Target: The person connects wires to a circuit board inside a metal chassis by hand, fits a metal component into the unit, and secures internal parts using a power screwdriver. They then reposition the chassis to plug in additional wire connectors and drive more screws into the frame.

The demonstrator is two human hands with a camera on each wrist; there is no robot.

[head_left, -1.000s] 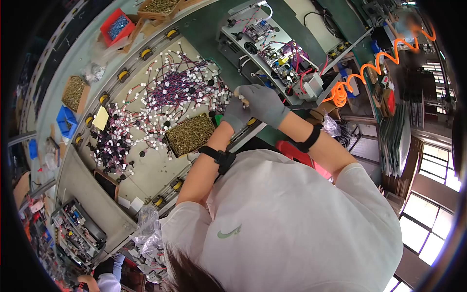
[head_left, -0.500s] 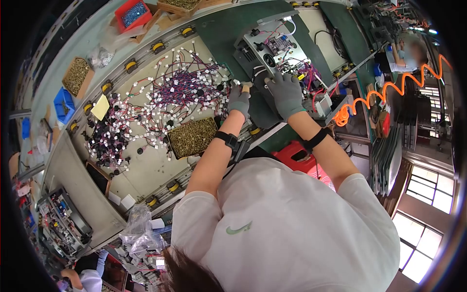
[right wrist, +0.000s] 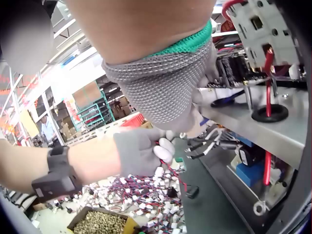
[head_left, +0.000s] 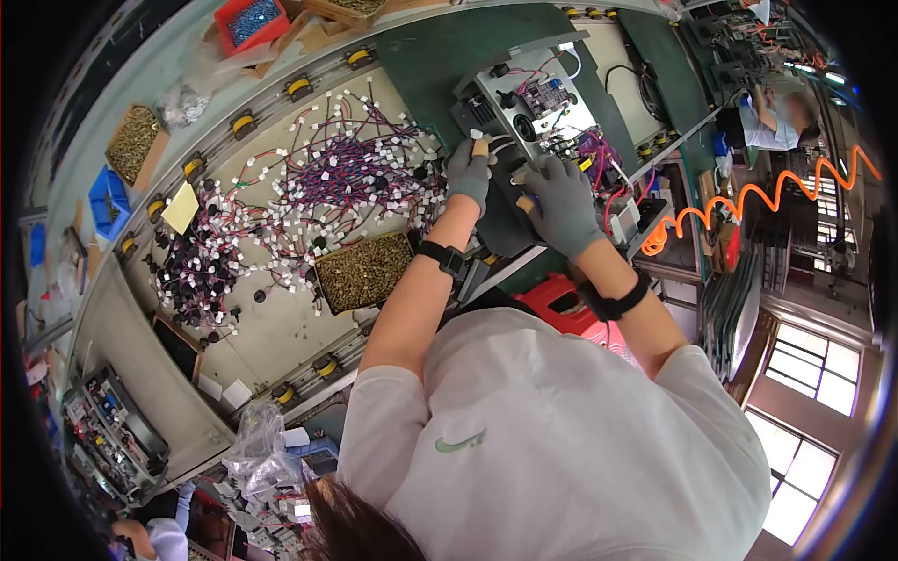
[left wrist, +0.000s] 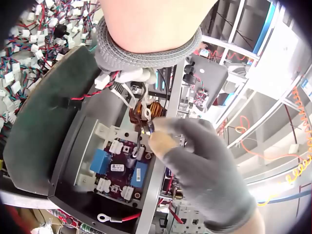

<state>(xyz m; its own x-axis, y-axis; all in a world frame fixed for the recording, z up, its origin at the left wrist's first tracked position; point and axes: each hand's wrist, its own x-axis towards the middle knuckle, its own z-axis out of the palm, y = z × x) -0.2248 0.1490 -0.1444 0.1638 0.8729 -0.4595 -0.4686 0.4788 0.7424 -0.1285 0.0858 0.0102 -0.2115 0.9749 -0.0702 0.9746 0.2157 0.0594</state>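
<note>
Both hands wear grey gloves beside an opened metal device. In the right wrist view the left hand has curled fingers on a thin red-and-black wire, with a dark plug hanging below. The left wrist view shows the right hand with thumb and finger pinching a dark lead with a ring terminal, over the open housing. Copper coils and a board with blue blocks lie inside. A red lead with its own ring terminal lies below the board. Glove cuffs partly cover both wrist views.
On the bench, wire harnesses spread left of the hands, near a box of brass-coloured fasteners. A red bin and blue bin stand farther off. An orange coiled hose hangs at right.
The hands were together a second ago, then moved apart to the device's near end. Since half a second ago, the left hand has risen slightly and the right hand has shifted slightly right and down.
</note>
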